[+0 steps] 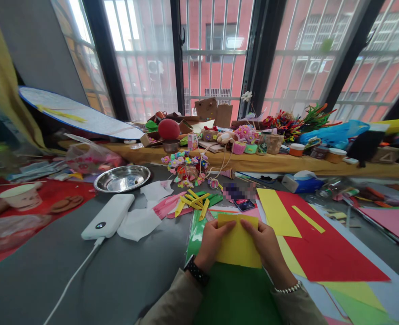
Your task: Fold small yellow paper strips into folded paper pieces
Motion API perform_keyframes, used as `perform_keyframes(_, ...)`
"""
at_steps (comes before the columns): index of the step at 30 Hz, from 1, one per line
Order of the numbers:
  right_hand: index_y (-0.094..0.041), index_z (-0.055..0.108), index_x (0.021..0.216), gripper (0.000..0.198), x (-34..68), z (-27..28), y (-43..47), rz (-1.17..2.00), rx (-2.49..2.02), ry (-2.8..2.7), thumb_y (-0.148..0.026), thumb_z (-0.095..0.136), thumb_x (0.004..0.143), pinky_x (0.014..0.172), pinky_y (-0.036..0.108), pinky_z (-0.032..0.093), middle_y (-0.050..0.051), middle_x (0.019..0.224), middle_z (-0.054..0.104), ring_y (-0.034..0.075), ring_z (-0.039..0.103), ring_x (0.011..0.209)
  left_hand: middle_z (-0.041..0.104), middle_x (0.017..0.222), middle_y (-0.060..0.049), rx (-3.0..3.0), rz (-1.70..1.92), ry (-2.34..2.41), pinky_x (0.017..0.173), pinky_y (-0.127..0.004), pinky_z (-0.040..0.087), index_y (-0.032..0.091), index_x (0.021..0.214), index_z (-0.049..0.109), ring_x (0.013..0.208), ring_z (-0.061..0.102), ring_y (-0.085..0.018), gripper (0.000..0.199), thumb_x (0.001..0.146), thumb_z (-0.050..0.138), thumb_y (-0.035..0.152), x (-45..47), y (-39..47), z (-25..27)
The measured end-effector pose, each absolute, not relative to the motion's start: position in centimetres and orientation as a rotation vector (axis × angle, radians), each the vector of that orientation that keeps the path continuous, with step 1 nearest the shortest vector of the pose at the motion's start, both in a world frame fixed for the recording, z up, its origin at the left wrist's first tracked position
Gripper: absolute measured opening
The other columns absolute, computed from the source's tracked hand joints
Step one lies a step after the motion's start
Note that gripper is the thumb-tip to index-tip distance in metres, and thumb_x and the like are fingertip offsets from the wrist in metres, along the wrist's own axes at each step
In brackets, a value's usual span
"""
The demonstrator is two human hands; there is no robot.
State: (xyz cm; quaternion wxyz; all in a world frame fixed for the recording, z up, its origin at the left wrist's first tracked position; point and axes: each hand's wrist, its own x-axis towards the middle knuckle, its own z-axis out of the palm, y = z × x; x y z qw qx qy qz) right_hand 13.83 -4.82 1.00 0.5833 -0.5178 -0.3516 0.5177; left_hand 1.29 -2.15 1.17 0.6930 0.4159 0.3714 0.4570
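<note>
Between my two hands is a square sheet of yellow paper (239,246), raised over a green sheet (238,293). My left hand (212,241), with a dark watch at the wrist, pinches its upper left part, the thumb lying on top. On the other side my right hand (264,241), a beaded bracelet at its wrist, grips the upper right part the same way. Both thumbs point toward the middle of the top edge. The fingers behind the paper are hidden. Just beyond lie several folded yellow paper strips (194,201) and a phone (243,204).
Red paper (338,253) and a yellow sheet (277,212) lie at the right. Left of my hands are a white power bank (109,216) with a cable, white paper pieces (138,224) and a steel plate (122,179). Crafts and a red ball (168,129) crowd the windowsill.
</note>
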Motion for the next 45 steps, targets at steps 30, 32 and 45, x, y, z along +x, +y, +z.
perform_keyframes(30,-0.011,0.062,0.073,0.036,14.7,0.5,-4.5,1.095,-1.261,-0.985,-0.041,0.062,0.054,0.044,0.023,0.042,0.004,0.06,0.064,0.019,0.058,0.054,0.064,0.081,-0.01,0.895,0.998,0.84,0.063,-0.029,0.047,0.009,0.083,0.06,0.07,0.06,-0.021,0.036,0.055,0.066,0.031,1.2,-2.0,1.2)
perform_keyframes(32,-0.012,0.062,0.071,0.032,14.7,0.5,-4.5,1.125,-1.249,-0.967,-0.04,0.062,0.055,0.044,0.023,0.042,0.003,0.06,0.064,0.018,0.058,0.054,0.064,0.08,-0.011,0.86,1.004,0.844,0.063,-0.029,0.048,0.008,0.083,0.06,0.069,0.06,-0.021,0.036,0.055,0.065,0.031,1.3,-2.0,1.1)
perform_keyframes(45,-0.014,0.061,0.077,0.033,14.1,0.5,-4.6,1.11,-1.247,-0.893,-0.04,0.061,0.057,0.045,0.026,0.045,0.002,0.061,0.065,0.021,0.059,0.057,0.064,0.078,-0.011,0.851,0.984,0.803,0.062,-0.028,0.048,0.008,0.083,0.059,0.068,0.06,-0.021,0.036,0.056,0.065,0.031,1.3,-1.9,0.9)
